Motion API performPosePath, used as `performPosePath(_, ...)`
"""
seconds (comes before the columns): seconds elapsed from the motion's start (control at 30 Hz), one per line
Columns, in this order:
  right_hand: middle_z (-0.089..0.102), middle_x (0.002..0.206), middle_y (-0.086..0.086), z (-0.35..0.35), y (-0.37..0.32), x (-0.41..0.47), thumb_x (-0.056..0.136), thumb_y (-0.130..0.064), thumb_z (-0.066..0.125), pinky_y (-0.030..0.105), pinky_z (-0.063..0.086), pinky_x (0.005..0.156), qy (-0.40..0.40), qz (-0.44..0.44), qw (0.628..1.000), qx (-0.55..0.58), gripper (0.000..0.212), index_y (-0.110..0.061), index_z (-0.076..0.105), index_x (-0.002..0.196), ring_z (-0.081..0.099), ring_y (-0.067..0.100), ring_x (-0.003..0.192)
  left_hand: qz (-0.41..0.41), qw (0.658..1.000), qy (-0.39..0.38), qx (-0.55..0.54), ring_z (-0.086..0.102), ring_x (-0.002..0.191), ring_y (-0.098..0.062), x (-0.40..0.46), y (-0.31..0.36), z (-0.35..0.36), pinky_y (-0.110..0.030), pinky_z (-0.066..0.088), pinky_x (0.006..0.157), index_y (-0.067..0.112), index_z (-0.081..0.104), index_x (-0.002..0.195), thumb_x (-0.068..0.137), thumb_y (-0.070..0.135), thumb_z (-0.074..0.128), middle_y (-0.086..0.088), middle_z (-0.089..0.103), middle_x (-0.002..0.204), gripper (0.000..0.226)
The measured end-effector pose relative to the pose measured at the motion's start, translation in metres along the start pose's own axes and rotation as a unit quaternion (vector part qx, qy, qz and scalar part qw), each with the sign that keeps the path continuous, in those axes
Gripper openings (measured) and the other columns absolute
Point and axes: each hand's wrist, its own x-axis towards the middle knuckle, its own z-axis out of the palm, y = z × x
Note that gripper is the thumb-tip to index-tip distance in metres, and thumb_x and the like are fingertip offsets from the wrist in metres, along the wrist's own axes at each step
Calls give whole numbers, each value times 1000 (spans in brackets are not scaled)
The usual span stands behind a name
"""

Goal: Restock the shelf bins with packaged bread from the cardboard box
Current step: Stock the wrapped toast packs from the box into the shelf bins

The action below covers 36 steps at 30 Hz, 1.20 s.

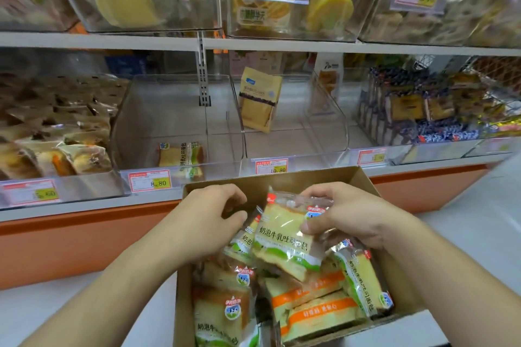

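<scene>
Clear plastic bins [180, 121] are lined along the shelf [253, 45], and the one straight ahead is seen to hold a single bread packet [180, 156] lying against its front wall. Below it, a cardboard box [282, 177] is set close to the shelf edge and is filled with more packets of the same bread, some banded green, some orange. One green-banded packet [284, 236] is raised above the rest and is pinched at its upper end by the right hand [346, 214], thumb in front and fingers curled behind. The left hand [208, 211] is reached into the box beside it with fingers curled toward a second packet [245, 236]; whether that packet is gripped cannot be told. The picking-up step appears to be in hand. The lifted packet would next need to be carried up over the bin's front wall and laid beside the lone one.
</scene>
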Motion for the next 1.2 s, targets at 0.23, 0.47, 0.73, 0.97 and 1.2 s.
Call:
performPosePath(0.23, 77, 117, 19, 10, -30, -17, 81, 6, 84, 62, 57, 93, -43, -156, 984, 73, 51, -21, 74, 123, 73, 44, 108, -61, 932, -90, -346, 74, 100, -7, -5, 2, -16, -25, 60, 74, 31, 67, 122, 87, 52, 75, 9, 77, 109, 42)
performPosePath(0.47, 76, 119, 18, 20, -40, -16, 92, -7, 72, 38, 63, 76, -2, -197, 949, 246, 42, -9, 66, 134, 73, 33, 99, -83, 868, -74, -484, 75, 106, -34, -15, -1, -34, -51, 57, 97, 11, 72, 121, 98, 27, 68, -13, 78, 114, 29)
performPosePath(0.73, 78, 88, 10, 51, -69, -12, 77, -1, 92, 47, 62, 63, 19, -208, 974, 87, 48, -22, 67, 113, 72, 30, 70, -32, 902, -35, -430, 77, 80, -16, -25, -15, -68, -19, 55, 58, 11, 74, 113, 96, 20, 71, -7, 80, 89, 20)
performPosePath(0.97, 77, 91, -6, 86, -164, 59, 83, -9, 90, 30, 62, 64, 146, -258, 954, 46, 50, -28, 59, 117, 74, 8, 79, -34, 973, 214, -83, 64, 115, -10, 13, -86, -120, -36, 51, 103, 30, 59, 138, 90, 54, 70, 12, 68, 126, 54)
performPosePath(1.2, 64, 114, -4, 122, -222, 208, 84, -29, 88, 33, 53, 82, 226, -211, 947, -88, 49, -24, 53, 119, 62, 19, 100, -91, 938, 254, 216, 61, 121, -32, 44, -160, -131, -49, 34, 109, 21, 63, 132, 93, 33, 59, -7, 71, 124, 41)
